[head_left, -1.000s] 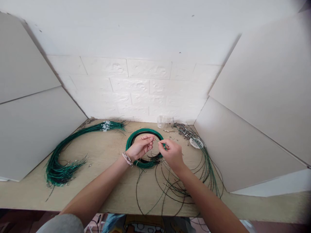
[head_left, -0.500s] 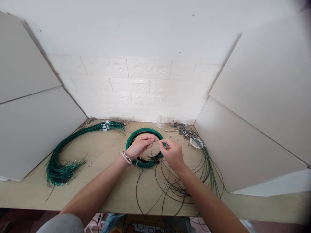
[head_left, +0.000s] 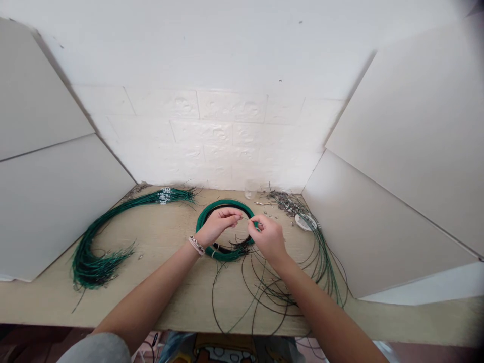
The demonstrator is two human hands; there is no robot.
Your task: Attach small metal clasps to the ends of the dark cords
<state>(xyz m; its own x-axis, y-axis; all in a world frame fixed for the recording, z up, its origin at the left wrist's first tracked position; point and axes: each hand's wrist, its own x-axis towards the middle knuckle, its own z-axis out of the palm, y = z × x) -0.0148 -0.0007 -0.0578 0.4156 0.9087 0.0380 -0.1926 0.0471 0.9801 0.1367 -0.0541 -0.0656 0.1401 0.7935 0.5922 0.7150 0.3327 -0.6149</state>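
Above a coil of green and black cord (head_left: 204, 217), my two hands face each other a small gap apart. My left hand (head_left: 221, 224), with bracelets at the wrist, pinches a thin dark cord (head_left: 245, 219) between thumb and forefinger. The same short stretch of cord runs to the fingertips of my right hand (head_left: 267, 234), also closed in a pinch. Whether a small metal piece sits at the fingertips is too fine to make out. Loose dark and green cords (head_left: 272, 297) loop under my right forearm.
A bundle of green cords (head_left: 94, 242) with white tags (head_left: 165, 195) curves along the left. Small metal parts (head_left: 287, 201), a white round lid or spool (head_left: 305, 222) and a clear cup (head_left: 250, 189) lie at the back right. Panels (head_left: 397, 222) stand either side of the table (head_left: 166, 282).
Hardly anything differs. Both hands keep their pinch on the cord in the same spot, with only slight shifts of the fingers.
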